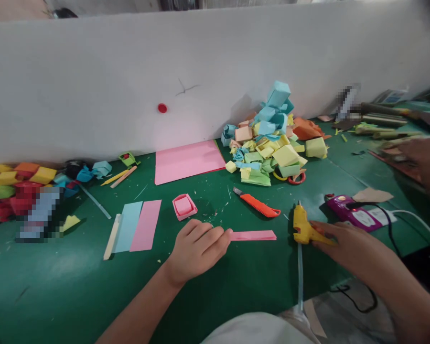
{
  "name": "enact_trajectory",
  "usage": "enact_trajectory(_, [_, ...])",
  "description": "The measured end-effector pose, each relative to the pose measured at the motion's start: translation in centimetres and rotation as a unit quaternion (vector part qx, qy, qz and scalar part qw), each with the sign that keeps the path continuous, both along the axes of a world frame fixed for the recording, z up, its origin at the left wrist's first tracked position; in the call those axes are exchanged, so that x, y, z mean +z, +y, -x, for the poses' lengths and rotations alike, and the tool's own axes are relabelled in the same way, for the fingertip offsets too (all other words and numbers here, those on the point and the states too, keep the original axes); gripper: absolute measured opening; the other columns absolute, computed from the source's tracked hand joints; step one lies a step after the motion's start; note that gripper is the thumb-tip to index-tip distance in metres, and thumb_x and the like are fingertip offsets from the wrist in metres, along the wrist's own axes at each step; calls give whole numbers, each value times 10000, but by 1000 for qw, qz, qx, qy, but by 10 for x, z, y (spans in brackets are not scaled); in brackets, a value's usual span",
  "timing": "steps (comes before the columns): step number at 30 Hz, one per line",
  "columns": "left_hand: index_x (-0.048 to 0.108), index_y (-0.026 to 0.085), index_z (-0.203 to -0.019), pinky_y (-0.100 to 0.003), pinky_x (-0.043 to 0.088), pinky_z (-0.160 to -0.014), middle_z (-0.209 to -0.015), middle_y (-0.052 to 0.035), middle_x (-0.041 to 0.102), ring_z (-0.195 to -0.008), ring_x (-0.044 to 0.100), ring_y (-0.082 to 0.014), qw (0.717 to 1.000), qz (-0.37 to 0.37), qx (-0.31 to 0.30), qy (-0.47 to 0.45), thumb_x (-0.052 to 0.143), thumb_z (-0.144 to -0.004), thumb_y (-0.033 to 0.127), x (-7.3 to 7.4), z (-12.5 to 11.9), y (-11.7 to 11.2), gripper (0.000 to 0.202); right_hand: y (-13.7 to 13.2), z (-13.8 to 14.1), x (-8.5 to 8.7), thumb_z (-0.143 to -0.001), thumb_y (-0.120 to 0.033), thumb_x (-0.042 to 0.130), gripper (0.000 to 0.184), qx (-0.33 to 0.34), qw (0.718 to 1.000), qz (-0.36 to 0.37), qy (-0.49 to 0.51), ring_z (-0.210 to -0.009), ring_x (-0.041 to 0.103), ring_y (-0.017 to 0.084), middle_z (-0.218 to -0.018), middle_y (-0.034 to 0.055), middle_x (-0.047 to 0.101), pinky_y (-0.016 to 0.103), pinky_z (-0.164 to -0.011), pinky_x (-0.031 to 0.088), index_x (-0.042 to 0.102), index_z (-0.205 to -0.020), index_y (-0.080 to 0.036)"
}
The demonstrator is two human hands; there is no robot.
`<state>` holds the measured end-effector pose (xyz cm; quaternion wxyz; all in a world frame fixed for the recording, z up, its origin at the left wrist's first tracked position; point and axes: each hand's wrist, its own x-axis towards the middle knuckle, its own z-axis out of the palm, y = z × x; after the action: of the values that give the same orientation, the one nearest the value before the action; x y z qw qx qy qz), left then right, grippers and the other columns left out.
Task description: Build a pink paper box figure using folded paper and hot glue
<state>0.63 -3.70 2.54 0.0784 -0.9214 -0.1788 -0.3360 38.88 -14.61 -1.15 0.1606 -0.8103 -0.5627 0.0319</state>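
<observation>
Left hand, fingers pressed together, pinched the pink paper strip flat on the green desk; at its 3 o'clock the right hand clasped a yellow glue gun, so keeping fingertips clear of the nozzle seemed wise.

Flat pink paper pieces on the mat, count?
3: a big sheet by the wall, a wide strip beside the blue strip, a narrow strip at the left hand. More may hide in the scrap pile.
</observation>
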Motion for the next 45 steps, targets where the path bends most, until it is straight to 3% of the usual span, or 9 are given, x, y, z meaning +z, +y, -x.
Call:
enact_trajectory(4, [651,240,-1087,-339,459,-720,-897,-26,737,-755,668,-179,999,25,6,-45,649,-910,135,-3,-6,-9,206,1,29,27,-853,-381,622,384,45,996,-64,-43,-1055,659,392,-1100,166,709,551,-968,474,750,-1181,-228])
enact_trajectory(8, [615,207,-963,-333,460,-702,-851,-46,700,-734,639,-184,993,81,1,-81,579,-895,97,0,-15,-20,134,2,84,58,-876,-427,693,466,237,948,-122,172,-1238,596,371,-1377,102,620,547,-991,512,659,-1336,-364])
enact_trajectory(11, [592,196,-968,-329,462,-690,-864,-62,690,-737,624,-186,987,132,-25,-88,558,-893,92,0,-19,-26,133,10,119,69,-903,-308,713,412,338,909,-103,219,-1143,662,299,-1281,93,684,455,-925,568,662,-1311,-338])
enact_trajectory(14, [581,197,-1010,-317,489,-718,-906,-60,706,-773,645,-176,969,207,-64,-116,541,-901,79,-1,-20,-30,165,23,137,71,-944,-212,657,139,410,881,-104,213,-885,696,234,-966,57,760,389,-783,575,729,-1051,-265])
enact_trajectory(21, [671,204,-985,-262,537,-741,-906,-55,727,-810,684,-158,878,428,-78,-199,586,-955,135,3,-17,-28,114,38,147,68,-963,-164,610,119,418,859,-114,272,-832,674,207,-915,56,731,340,-706,558,705,-968,-235])
enact_trajectory(27, [720,169,-856,-262,500,-625,-793,-67,713,-650,633,-153,759,625,-125,-135,661,-945,321,7,-8,-14,186,36,146,71,-978,-218,658,90,452,830,-56,321,-852,659,171,-907,26,728,294,-742,541,740,-951,-244])
enact_trajectory(30, [722,151,-857,-234,476,-597,-774,-55,698,-621,616,-131,730,662,-119,-120,680,-926,328,6,-8,-13,194,36,145,74,-966,-217,682,88,452,821,-29,348,-842,657,154,-891,26,718,266,-734,523,749,-911,-226])
enact_trajectory(40, [680,172,-941,-269,523,-789,-913,-63,716,-831,670,-168,804,550,-118,-191,661,-908,166,2,-14,-19,39,36,148,64,-915,-206,734,26,353,866,-63,349,-750,641,144,-837,10,711,250,-651,492,720,-935,-214])
enact_trajectory(45, [715,179,-892,-238,525,-764,-886,-55,742,-803,682,-148,837,509,-116,-162,679,-905,127,6,-11,-17,65,38,147,60,-935,-150,696,63,427,844,-130,299,-842,639,171,-903,46,716,296,-755,523,724,-910,-201])
